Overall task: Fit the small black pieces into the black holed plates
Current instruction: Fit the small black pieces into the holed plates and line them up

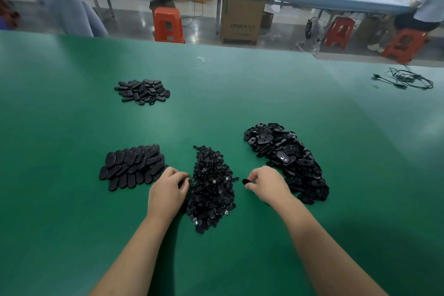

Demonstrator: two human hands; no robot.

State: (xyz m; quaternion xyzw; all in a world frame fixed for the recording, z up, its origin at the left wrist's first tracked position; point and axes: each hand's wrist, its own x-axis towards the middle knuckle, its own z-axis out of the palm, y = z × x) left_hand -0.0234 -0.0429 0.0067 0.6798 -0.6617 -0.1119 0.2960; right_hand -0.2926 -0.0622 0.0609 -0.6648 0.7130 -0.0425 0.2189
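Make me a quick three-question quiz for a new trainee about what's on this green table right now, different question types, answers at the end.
1. True or false: the right hand pinches a black plate.
2. Multiple choice: the left hand reaches into which heap? A) the pile of small pieces B) the far pile C) the cable
3. Fill in: the pile of holed plates lies on the ___ side of the small pieces.

Key: 1 true; 2 A; 3 right
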